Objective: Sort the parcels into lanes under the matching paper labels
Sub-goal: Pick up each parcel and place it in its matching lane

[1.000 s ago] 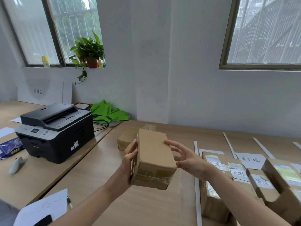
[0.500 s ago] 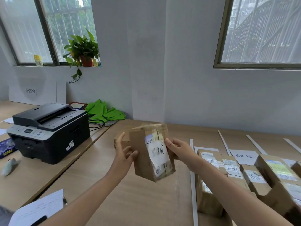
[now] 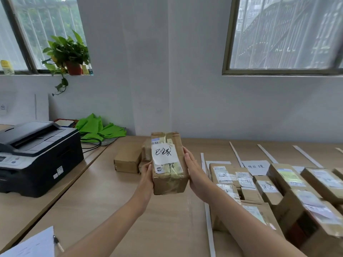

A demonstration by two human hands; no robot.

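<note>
Held parcel: brown taped parcel point(image 3: 168, 164) raised above the worktop point(image 3: 104, 197), centre of view, top face toward the camera; white slip with black handwriting stuck on it.
Left hand: left hand point(image 3: 146, 175) pressed flat against the parcel's left side, grasping it.
Right hand: right hand point(image 3: 193, 169) against the parcel's right side, fingers extended along the edge, grasping it.
Unsorted parcels: two plain parcels point(image 3: 128, 160) on the worktop just behind the held one.
Lanes: white strips point(image 3: 203, 160) mark lanes to the right; paper label point(image 3: 256, 166) at the far end of one lane.
Sorted parcels: many labelled boxes point(image 3: 267, 184) packed closely in the right lanes.
Left side: black printer point(image 3: 35, 154) on the adjoining worktop.
</note>
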